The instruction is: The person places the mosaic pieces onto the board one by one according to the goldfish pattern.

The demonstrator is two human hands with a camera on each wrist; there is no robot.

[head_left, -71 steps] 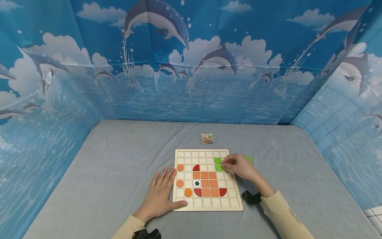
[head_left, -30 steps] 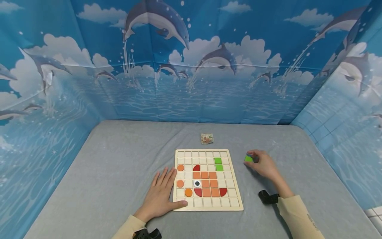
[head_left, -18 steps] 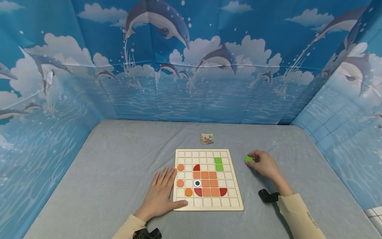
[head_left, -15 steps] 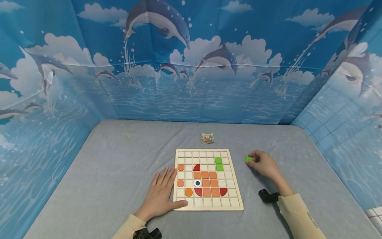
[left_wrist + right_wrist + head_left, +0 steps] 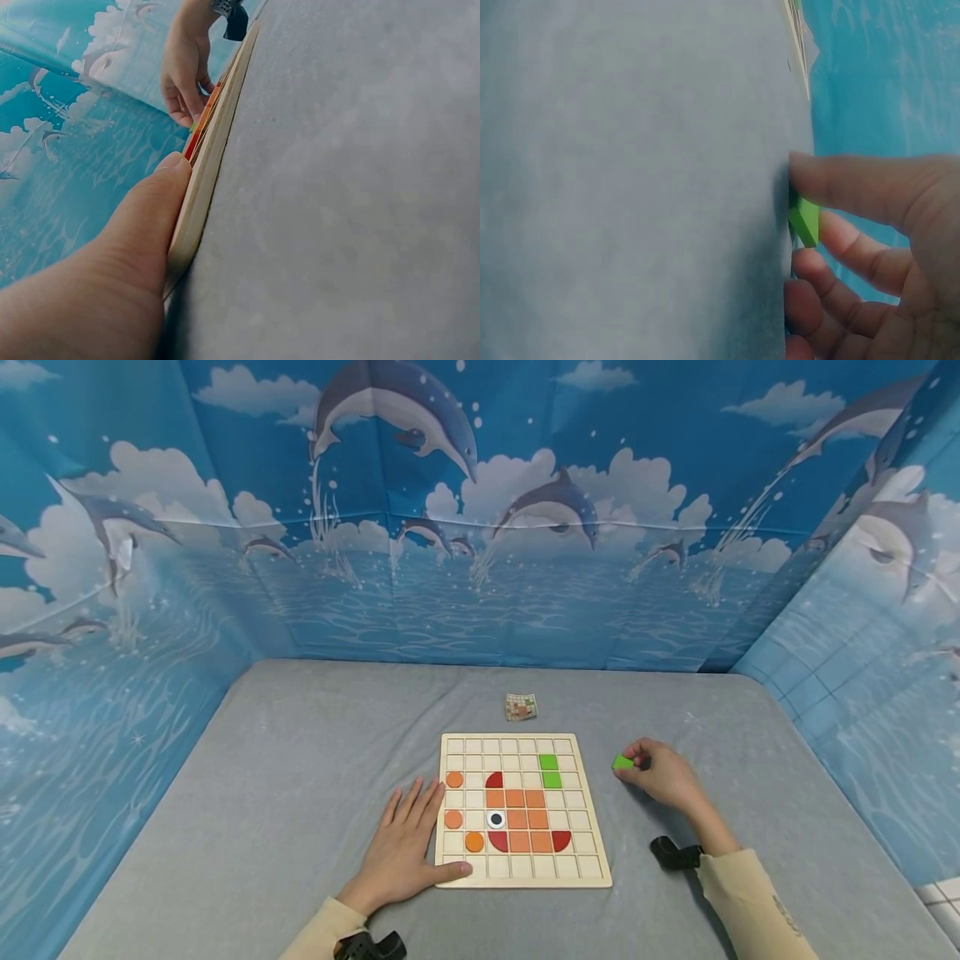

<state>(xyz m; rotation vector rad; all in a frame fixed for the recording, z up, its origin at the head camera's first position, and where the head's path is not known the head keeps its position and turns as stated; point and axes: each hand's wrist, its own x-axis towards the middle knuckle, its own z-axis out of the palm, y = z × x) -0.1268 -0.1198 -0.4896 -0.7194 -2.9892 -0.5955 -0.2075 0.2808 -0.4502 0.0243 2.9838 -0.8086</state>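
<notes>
A wooden grid board [image 5: 523, 881] lies on the grey cloth, holding orange squares, red quarter-rounds, orange discs, a white-and-black eye disc [image 5: 496, 819] and two green squares [image 5: 550, 771]. My left hand [image 5: 397, 852] rests flat at the board's left side, its thumb over the lower left corner; the left wrist view shows the thumb on the edge. Right of the board, my right hand [image 5: 667, 777] pinches a green square tile [image 5: 622, 762] between thumb and fingers. That green tile [image 5: 805, 223] looks tilted in the right wrist view, partly hidden behind the thumb.
Behind the board lies a small printed card [image 5: 521, 707] with a grid picture. The grey cloth [image 5: 337, 727] covers the table, and a dolphin-print curtain [image 5: 480, 602] hangs along the back and sides.
My right hand has gone from the board's upper right squares out to the green tile on the right. Lately the tile has tilted slightly in its fingers. My left hand stays put.
</notes>
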